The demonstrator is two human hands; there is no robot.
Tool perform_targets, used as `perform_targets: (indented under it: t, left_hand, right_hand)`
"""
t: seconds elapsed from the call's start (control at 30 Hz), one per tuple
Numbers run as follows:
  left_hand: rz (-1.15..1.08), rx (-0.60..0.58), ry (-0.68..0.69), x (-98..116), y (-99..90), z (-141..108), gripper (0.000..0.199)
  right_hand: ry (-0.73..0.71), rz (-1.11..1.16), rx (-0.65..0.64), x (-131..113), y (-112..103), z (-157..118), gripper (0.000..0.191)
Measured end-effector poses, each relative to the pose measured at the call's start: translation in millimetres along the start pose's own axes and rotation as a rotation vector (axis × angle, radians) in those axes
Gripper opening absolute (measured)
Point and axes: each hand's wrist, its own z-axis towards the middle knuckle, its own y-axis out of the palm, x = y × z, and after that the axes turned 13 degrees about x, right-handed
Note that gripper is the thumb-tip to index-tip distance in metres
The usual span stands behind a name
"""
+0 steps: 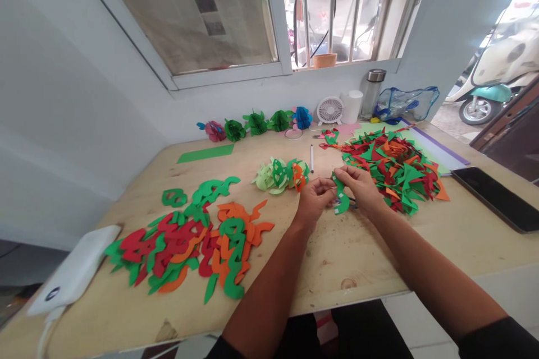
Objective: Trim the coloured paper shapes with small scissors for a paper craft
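Observation:
Over the middle of the wooden table, my right hand pinches a curved green paper cutout at its upper end. Small whitish patches show on this cutout. My left hand is closed in a pinch right beside the cutout's left edge; what lies between its fingertips is too small to make out. A dark object, partly hidden, shows behind the cutout near my right hand. Just beyond my left hand is a row of folded light green, green and orange paper pieces. A white pen lies behind them.
Red, orange and green curved cutouts are heaped at left, pointed scraps at right. A phone and white power bank lie near the sides. Along the wall stand paper figures, a small fan and a glass bottle.

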Motion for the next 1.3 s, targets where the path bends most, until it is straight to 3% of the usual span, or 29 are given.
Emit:
perform_targets:
  t: [0.27, 0.37, 0.57, 0.8, 1.03, 1.3]
  left_hand:
    - [0.004, -0.013, 0.031, -0.4, 0.4, -0.2, 0.028]
    - [0.064, -0.013, 0.154, -4.3, 0.1, 0.5, 0.027]
    - [0.430, 0.040, 0.462, -6.9, 4.9, -8.5, 0.039]
    - [0.736, 0.095, 0.595, -8.3, 8.7, -16.3, 0.066]
    - [0.734, 0.046, 0.686, -9.6, 7.1, -17.4, 0.065]
    - [0.528, 0.019, 0.572, -7.5, 4.5, -10.0, 0.048]
  right_hand:
    - [-0.135, -0.133, 0.067, -1.0, -2.2, 1.2, 0.024]
    - [-0.135, -0.110, 0.113, -0.4, -2.5, 2.3, 0.024]
    - [-0.092, -0.071, 0.192, -2.9, -0.2, 0.6, 0.026]
    - [-0.039, -0.010, 0.192, -6.6, 1.8, -2.7, 0.024]
    - [-0.042, 0.019, 0.221, -4.8, -0.4, 0.5, 0.025]
    - [-0.043, 0.030, 0.237, -3.4, -1.9, 2.5, 0.025]
